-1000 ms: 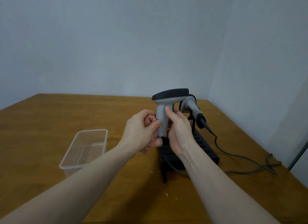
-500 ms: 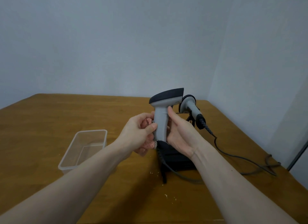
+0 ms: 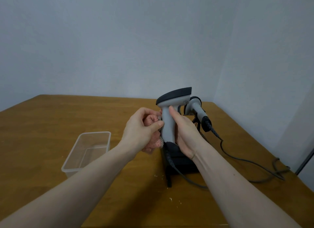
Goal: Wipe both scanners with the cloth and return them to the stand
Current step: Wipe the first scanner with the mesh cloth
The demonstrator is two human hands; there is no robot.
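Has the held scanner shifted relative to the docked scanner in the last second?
Yes. The held scanner tilted, its head rising to the right, now overlapping the docked scanner; both hands stay on it.

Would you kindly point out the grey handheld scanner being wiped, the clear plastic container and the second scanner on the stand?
Grey handheld scanner [image 3: 168,126]: head view, on its handle.
Clear plastic container [image 3: 95,134]: head view, far rim.
Second grey scanner [image 3: 197,107]: head view, its neck.

clear plastic tub [image 3: 88,151] (empty) sits on wooden table [image 3: 51,119].
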